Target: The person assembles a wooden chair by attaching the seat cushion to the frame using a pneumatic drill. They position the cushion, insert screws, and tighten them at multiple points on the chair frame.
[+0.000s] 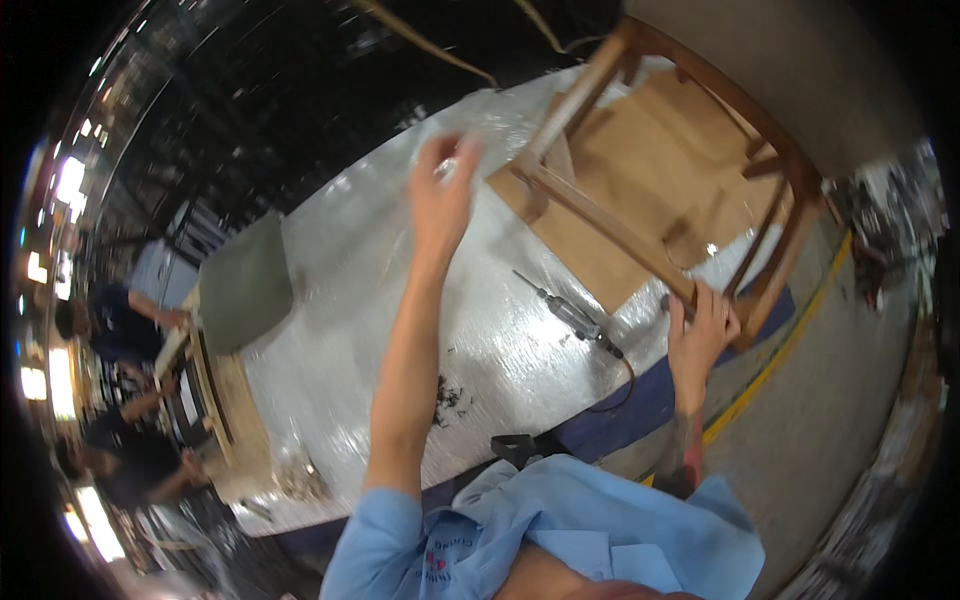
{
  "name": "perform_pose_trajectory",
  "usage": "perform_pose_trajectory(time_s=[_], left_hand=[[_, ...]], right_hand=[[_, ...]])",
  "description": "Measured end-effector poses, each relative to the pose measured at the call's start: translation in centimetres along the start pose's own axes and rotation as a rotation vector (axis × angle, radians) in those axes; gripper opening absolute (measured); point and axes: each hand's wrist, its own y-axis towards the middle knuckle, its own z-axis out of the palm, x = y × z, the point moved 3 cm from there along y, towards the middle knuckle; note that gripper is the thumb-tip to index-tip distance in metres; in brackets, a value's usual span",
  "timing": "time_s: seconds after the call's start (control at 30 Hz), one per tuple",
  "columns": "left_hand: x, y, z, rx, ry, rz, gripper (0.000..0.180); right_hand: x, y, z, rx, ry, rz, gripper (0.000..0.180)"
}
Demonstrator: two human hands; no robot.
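Head view: my right hand (703,325) clasps the wooden frame (610,230) over cardboard (640,150) on the bench (340,290); a one-handed hold could let it slip. My left hand (441,195), raised, blurs; I can't tell its grip.

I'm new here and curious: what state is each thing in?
Left hand: raised, blurred, fingers curled
Right hand: gripping wooden frame
Wooden frame: joined, over cardboard
Cardboard: spread flat
Corded driver: lying down, unheld
Dark bits: scattered loose
Grey-green panel: lying flat
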Motion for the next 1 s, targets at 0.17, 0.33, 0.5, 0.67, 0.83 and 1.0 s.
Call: perform_pose_trajectory(time_s=[0.17, 0.33, 0.5, 0.67, 0.83, 1.0], left_hand=[[4.5, 3.7, 6.5, 0.682, 0.106, -0.19, 0.087], [7.6, -0.3, 4.5, 0.757, -0.513, -0.351, 0.052], [10.3, -4.2, 2.2, 0.617, -0.308, -0.289, 0.039], [8.6, -9.3, -3.5, 0.453, -0.195, -0.041, 0.032], [4.3, -14.8, -14.3, 0.309, -0.19, -0.033, 0.031], [0.3, -19.8, -25.7, 0.172, -0.047, -0.131, 0.035]], right_hand=[[-0.1, -4.3, -3.9, 0.293, 0.57, 0.107, 0.038], [-10.4, -1.3, -5.9, -0.598, 0.123, 0.215, 0.048], [-2.6, -3.3, -5.6, 0.185, 1.071, 0.793, 0.045], [2.7, -6.9, -7.9, 0.182, 1.1, 0.654, 0.037], [8.3, -13.0, -13.6, 0.116, 1.031, 0.649, 0.031], [3.8, -14.3, -12.8, 0.109, 1.173, 0.414, 0.03]])
